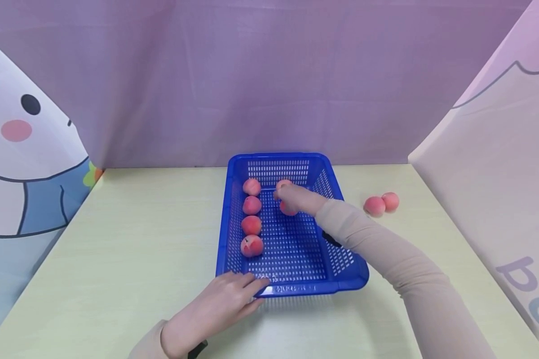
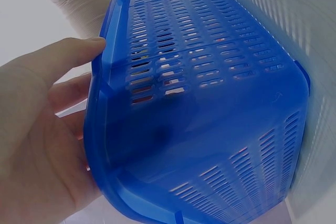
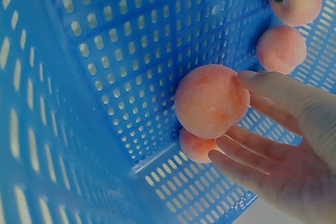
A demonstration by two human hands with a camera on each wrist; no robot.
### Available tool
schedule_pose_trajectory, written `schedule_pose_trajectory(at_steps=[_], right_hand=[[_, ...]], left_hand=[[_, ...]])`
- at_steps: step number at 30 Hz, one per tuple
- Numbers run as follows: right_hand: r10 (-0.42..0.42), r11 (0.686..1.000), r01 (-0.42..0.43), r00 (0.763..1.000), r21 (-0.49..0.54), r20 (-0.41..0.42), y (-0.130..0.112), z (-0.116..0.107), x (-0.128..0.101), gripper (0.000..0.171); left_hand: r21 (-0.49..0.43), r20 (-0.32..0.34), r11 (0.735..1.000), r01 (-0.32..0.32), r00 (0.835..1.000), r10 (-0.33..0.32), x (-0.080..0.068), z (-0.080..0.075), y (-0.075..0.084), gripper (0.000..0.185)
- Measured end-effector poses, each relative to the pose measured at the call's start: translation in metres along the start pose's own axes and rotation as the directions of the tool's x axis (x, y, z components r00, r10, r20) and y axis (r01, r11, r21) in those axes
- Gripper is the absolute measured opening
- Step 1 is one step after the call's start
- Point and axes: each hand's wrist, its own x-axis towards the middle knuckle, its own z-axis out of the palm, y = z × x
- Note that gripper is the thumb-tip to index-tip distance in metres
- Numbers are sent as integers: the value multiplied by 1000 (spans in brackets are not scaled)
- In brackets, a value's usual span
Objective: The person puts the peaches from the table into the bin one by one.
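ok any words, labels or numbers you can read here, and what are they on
White printed curtain panel on the right: large purple letters near its lower edge, cut off by the frame, not readable as a word.
Blue perforated plastic basket: raised moulded marking on the near rim, too small and blurred to read.

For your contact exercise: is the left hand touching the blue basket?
Touching: in the head view the left hand rests its fingers on the blue basket at its near rim.

Pink peach (image 3: 211, 100) in blue basket (image 1: 292, 249), far end
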Motion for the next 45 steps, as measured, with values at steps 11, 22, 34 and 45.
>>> schedule_pose_trajectory(at_steps=[11, 22, 34, 45], right_hand=[[-36, 999, 36, 999, 22, -8, -1, -13, -3, 40], [-43, 999, 43, 999, 7, 6, -3, -39, -17, 31], [-47, 998, 48, 999, -28, 19, 3, -58, -32, 37], [-80, 996, 79, 996, -39, -31, 18, -67, -56, 43]], left_hand=[[7, -31, 1000, -18, 999, 18, 0, 1, 0, 25], [-10, -17, 1000, -12, 1000, 12, 0, 0, 1, 25], [-28, 19, 1000, 8, 1000, -7, 0, -2, 1, 26], [-28, 22, 1000, 9, 1000, -9, 0, -1, 0, 26]])
